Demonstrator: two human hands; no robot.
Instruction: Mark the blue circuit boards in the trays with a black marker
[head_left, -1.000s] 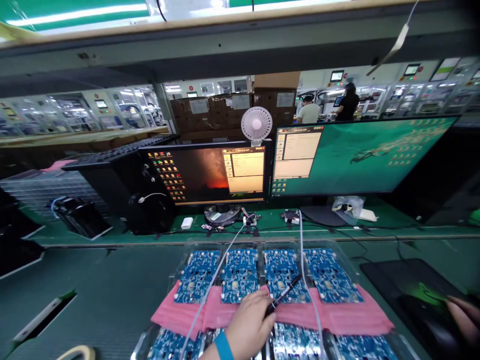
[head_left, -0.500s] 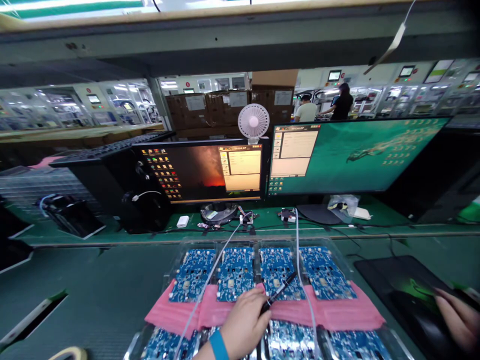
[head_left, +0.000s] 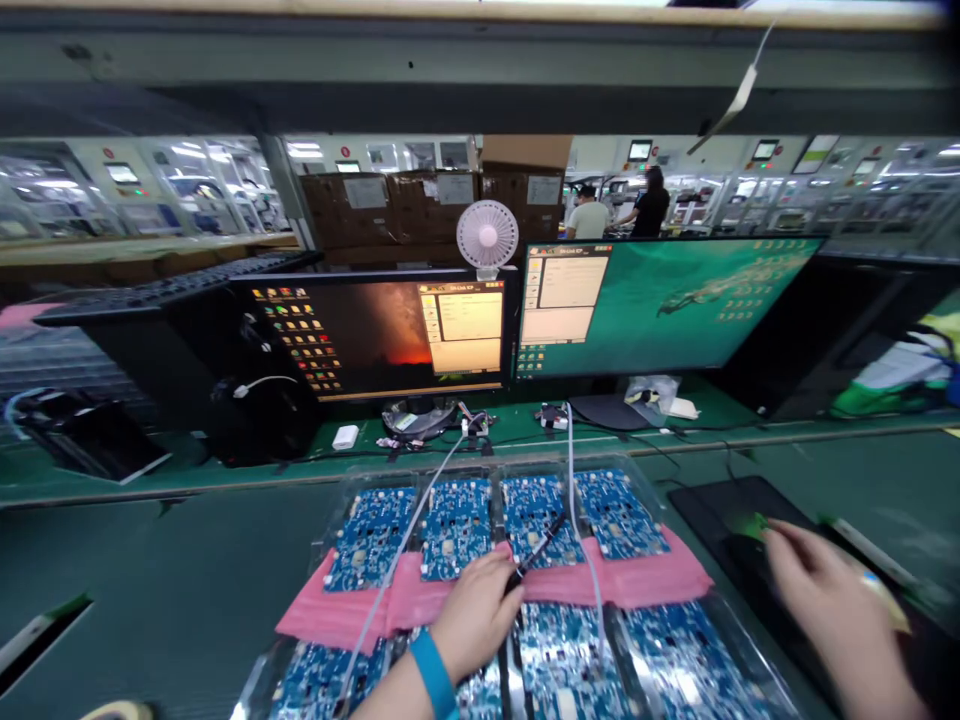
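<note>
My left hand (head_left: pixel 480 605), with a blue band (head_left: pixel 433 672) on the wrist, rests over the pink foam strip (head_left: pixel 637 582). Its fingers are closed on a dark marker pen (head_left: pixel 541 549) that slants up to the right over a blue circuit board (head_left: pixel 534 505). Several such boards lie in clear plastic trays above and below the foam. At the right, my right hand (head_left: pixel 829 595) hovers by the black mouse pad (head_left: pixel 701 497), blurred, with thumb and fingertips drawn together. Whatever they may hold is not clear. A green mark shows beside the fingertips.
Two monitors (head_left: pixel 375 330) stand behind the boards, with a small white fan (head_left: pixel 487 236) on top between them. Pale cables (head_left: pixel 571 470) run down across the trays. A tape roll (head_left: pixel 116 711) is at the lower left. Two people work in the background.
My right hand has come further into view, moving left and up from the mouse area. My left hand still holds the marker pen over the foam. The whole view has shifted slightly.
</note>
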